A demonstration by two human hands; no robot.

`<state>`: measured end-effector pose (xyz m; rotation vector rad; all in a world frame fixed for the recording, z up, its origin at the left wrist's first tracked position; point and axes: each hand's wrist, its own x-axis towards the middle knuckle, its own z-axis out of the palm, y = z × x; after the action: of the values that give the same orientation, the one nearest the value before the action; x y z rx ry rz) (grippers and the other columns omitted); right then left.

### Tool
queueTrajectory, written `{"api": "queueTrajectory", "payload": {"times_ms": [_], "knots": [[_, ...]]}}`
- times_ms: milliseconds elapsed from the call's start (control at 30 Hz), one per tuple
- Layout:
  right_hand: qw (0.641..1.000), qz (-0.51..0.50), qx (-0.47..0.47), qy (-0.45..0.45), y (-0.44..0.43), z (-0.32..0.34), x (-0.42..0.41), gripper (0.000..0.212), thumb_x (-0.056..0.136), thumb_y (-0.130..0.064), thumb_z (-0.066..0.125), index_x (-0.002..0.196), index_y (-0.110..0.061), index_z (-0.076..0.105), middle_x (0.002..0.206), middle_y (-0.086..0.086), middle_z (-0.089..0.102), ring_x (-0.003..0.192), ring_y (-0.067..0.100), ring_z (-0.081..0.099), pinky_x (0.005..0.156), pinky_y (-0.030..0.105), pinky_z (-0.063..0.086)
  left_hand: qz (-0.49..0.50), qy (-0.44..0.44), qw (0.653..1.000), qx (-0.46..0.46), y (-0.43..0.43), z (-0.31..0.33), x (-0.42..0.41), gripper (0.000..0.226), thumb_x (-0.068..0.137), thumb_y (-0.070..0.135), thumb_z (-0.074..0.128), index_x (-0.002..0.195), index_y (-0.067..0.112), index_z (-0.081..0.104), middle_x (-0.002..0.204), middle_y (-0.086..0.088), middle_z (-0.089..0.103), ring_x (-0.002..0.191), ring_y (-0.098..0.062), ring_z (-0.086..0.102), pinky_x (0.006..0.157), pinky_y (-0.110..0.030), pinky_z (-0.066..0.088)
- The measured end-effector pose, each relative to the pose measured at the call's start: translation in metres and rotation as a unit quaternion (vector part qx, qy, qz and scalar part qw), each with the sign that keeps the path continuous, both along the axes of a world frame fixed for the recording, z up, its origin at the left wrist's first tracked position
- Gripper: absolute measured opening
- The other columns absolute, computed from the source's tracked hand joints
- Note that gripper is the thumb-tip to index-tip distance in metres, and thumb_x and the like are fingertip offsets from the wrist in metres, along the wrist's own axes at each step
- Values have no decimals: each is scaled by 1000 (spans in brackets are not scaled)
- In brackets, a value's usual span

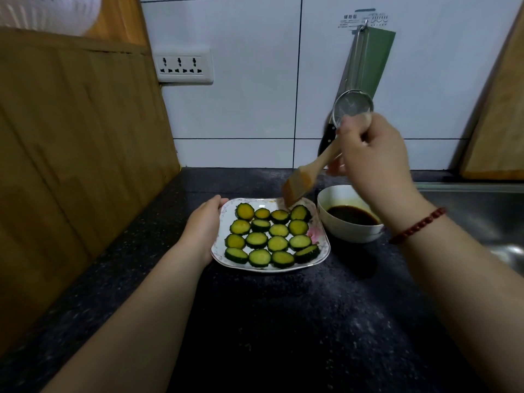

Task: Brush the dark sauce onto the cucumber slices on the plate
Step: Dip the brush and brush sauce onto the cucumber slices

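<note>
A white square plate (321, 252) with a floral rim sits on the dark counter and carries several round cucumber slices (256, 239) in rows. My left hand (202, 226) grips the plate's left edge. A wooden-handled brush (302, 181) is held by my right hand (371, 163); its bristles point down at the far right slice (300, 213) on the plate's back row. Right of the plate stands a white bowl (354, 235) with dark sauce (353, 216) in it.
A large wooden board (71, 165) leans along the left. A wall socket (183, 66), a hanging strainer (353, 107) and a knife hang on the white tiled wall. A steel sink (482, 217) lies at the right, another board (502, 117) behind it.
</note>
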<state>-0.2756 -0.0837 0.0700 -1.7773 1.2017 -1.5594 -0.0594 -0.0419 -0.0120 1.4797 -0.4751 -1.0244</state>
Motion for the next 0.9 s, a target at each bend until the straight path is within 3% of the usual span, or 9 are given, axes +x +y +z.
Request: {"api": "queueTrajectory", "payload": {"times_ms": [133, 333, 533, 633, 767, 900], "knots": [[997, 42, 65, 19, 1, -18, 13, 32, 103, -30, 51, 103, 1, 60, 83, 14, 69, 71, 31, 75, 67, 48, 63, -4, -5, 1000, 3, -1, 0, 1, 34, 108, 29, 44, 128, 17, 69, 103, -8, 77, 93, -25, 73, 88, -41, 59], [996, -10, 41, 78, -4, -13, 4, 31, 101, -37, 50, 96, -9, 62, 87, 14, 69, 79, 33, 72, 76, 51, 61, -6, 6, 1000, 0, 0, -1, 1, 34, 107, 30, 46, 129, 17, 68, 105, -8, 78, 95, -26, 73, 91, -42, 59], [997, 32, 70, 26, -1, -12, 8, 27, 102, -30, 52, 100, -5, 64, 79, 7, 68, 65, 23, 73, 73, 49, 63, -4, 6, 1000, -7, 1, -1, -1, 31, 106, 26, 47, 123, 13, 70, 97, -9, 75, 86, -26, 70, 96, -47, 56], [993, 40, 86, 65, -1, -15, 9, 28, 102, -32, 52, 102, -6, 65, 88, 12, 72, 72, 25, 75, 75, 49, 63, -4, 7, 1000, -6, 1, -1, -1, 30, 106, 26, 47, 122, 14, 70, 98, -8, 74, 87, -25, 70, 94, -44, 57], [990, 2, 48, 134, -2, -6, -2, 28, 102, -36, 49, 95, -12, 61, 84, 11, 71, 73, 28, 74, 77, 50, 61, -4, 6, 1000, -5, 0, -2, 0, 30, 106, 27, 47, 124, 15, 69, 103, -9, 76, 93, -27, 71, 93, -44, 58], [989, 3, 8, 150, 1, 1, -4, 27, 104, -34, 48, 103, -11, 62, 89, 10, 69, 77, 29, 73, 79, 51, 60, -5, -3, 1000, -2, -2, -4, 2, 31, 105, 27, 48, 124, 16, 70, 108, -11, 76, 104, -31, 72, 100, -48, 57]]}}
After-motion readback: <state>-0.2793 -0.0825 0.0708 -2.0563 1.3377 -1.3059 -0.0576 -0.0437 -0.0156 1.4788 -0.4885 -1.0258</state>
